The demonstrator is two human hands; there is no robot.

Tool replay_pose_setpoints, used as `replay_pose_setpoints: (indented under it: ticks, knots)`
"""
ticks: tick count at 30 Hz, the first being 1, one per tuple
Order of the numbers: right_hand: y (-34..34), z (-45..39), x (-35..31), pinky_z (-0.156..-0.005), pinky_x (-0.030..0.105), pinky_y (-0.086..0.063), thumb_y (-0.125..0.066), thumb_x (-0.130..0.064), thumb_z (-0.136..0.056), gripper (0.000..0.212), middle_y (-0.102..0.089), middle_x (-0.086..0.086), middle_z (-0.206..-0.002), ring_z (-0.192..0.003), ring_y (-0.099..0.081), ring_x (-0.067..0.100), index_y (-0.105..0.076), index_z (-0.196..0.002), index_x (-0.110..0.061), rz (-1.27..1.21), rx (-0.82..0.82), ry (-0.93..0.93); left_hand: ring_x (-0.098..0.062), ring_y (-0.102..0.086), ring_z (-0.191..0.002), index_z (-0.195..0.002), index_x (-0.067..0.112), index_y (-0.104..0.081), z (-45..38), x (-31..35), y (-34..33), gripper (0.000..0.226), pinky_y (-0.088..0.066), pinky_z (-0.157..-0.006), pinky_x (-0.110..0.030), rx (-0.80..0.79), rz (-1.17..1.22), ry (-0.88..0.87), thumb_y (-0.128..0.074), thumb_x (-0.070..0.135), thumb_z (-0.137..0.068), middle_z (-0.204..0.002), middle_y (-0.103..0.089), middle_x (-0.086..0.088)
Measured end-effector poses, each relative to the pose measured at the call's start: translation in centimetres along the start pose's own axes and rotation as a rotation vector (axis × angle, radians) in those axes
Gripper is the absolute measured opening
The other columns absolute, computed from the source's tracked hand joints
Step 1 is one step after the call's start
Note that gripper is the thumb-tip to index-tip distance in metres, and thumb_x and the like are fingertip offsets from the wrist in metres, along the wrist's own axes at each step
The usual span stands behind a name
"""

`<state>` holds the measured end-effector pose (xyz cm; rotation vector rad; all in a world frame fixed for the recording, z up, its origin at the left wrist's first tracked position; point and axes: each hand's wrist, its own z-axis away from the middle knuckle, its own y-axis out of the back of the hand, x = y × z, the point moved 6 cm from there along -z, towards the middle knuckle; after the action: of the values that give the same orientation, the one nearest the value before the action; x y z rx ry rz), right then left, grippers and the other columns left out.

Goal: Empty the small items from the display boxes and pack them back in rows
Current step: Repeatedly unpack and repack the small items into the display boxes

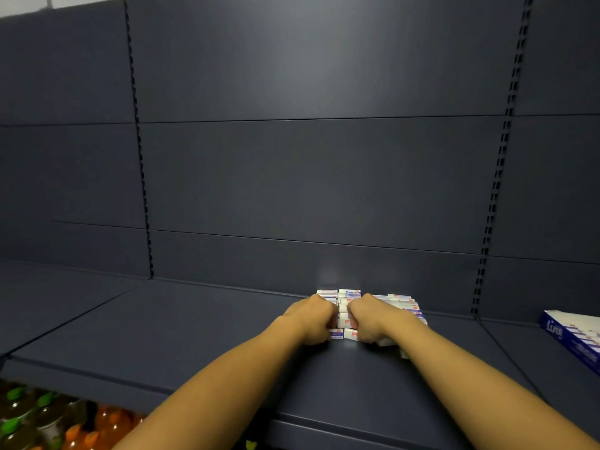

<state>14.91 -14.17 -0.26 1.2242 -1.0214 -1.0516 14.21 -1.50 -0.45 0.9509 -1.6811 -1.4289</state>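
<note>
Both hands, left hand and right hand, are curling around light, stiff small boxes on the shelf; squeezing a row's ends looks best.

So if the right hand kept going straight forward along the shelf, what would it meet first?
Probably the small white boxes stacked just beyond the right hand, which it is already among; behind them stands the shelf's back panel. Depth is hard to judge.

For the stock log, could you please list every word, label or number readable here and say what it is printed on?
"Live", or something close, in white script on the blue display box at the right edge; not sharp enough to be sure.
Small white packets between the left hand and right hand: red and blue print, too small to read.
Bottles below the shelf: blurred.
</note>
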Motion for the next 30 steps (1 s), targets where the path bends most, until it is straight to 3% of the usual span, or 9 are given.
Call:
replay_pose_setpoints:
  ticks: [5, 9, 15, 19, 25, 30]
  knots:
    - [-0.1, 0.8, 0.0, -0.078, 0.044, -0.061, -0.069, -0.007, -0.079, 0.022, -0.059, 0.011, -0.108, -0.087, -0.070, 0.032, -0.064, -0.100, -0.009, -0.078, -0.025, -0.042, -0.025, -0.064, -0.093, -0.100, 0.020, -0.074, 0.0, -0.5, -0.1, 0.016, -0.056, -0.081, -0.037, -0.022, 0.071, -0.052, -0.071, 0.017, -0.085, -0.105, -0.069, -0.004]
    - [0.2, 1.5, 0.1, -0.078, 0.039, -0.061, -0.082, -0.016, -0.076, 0.022, -0.072, 0.008, -0.090, -0.084, -0.071, 0.024, -0.069, -0.092, -0.009, -0.210, -0.021, -0.037, -0.021, -0.062, -0.085, -0.094, 0.021, -0.074, -0.3, -0.7, 0.1, 0.011, -0.056, -0.077, -0.034, -0.021, 0.093, -0.068, -0.071, 0.018, -0.083, -0.089, -0.063, 0.003]
    - [2.5, 3.4, 1.5, -0.067, 0.027, -0.048, -0.087, -0.020, -0.072, 0.030, -0.061, 0.000, -0.097, -0.083, -0.059, 0.016, -0.064, -0.090, -0.019, -0.337, 0.185, -0.063, -0.022, -0.065, -0.091, -0.099, 0.018, -0.074, -1.8, -0.1, 1.8, 0.019, -0.056, -0.082, -0.035, 0.017, 0.073, -0.104, -0.074, 0.025, -0.082, -0.098, -0.070, -0.003]
    - [2.8, 5.7, 3.6, -0.076, 0.033, -0.055, -0.087, -0.018, -0.070, 0.026, -0.063, 0.001, -0.094, -0.085, -0.061, 0.017, -0.067, -0.086, -0.023, -0.377, 0.223, -0.127, -0.020, -0.065, -0.094, -0.099, 0.018, -0.074, -3.5, 1.5, 2.8, 0.018, -0.057, -0.087, -0.038, 0.032, 0.111, -0.167, -0.076, 0.024, -0.082, -0.101, -0.070, -0.002]
    - [2.6, 10.6, 7.6, -0.079, 0.027, -0.053, -0.087, -0.020, -0.072, 0.027, -0.069, 0.000, -0.091, -0.086, -0.065, 0.014, -0.078, -0.098, -0.018, -0.354, 0.277, -0.266, -0.021, -0.066, -0.094, -0.104, 0.019, -0.074, -4.5, 6.6, 3.3, 0.021, -0.057, -0.086, -0.039, 0.047, 0.109, -0.328, -0.071, 0.019, -0.084, -0.103, -0.071, -0.002]
    - [2.0, 14.7, 10.1, -0.083, 0.036, -0.058, -0.080, -0.015, -0.079, 0.018, -0.073, 0.001, -0.097, -0.086, -0.068, 0.018, -0.079, -0.097, -0.018, -0.249, 0.256, -0.367, -0.021, -0.066, -0.092, -0.099, 0.021, -0.073, -4.1, 10.9, 2.3, 0.017, -0.058, -0.082, -0.036, 0.010, 0.110, -0.399, -0.070, 0.020, -0.083, -0.099, -0.069, -0.002]
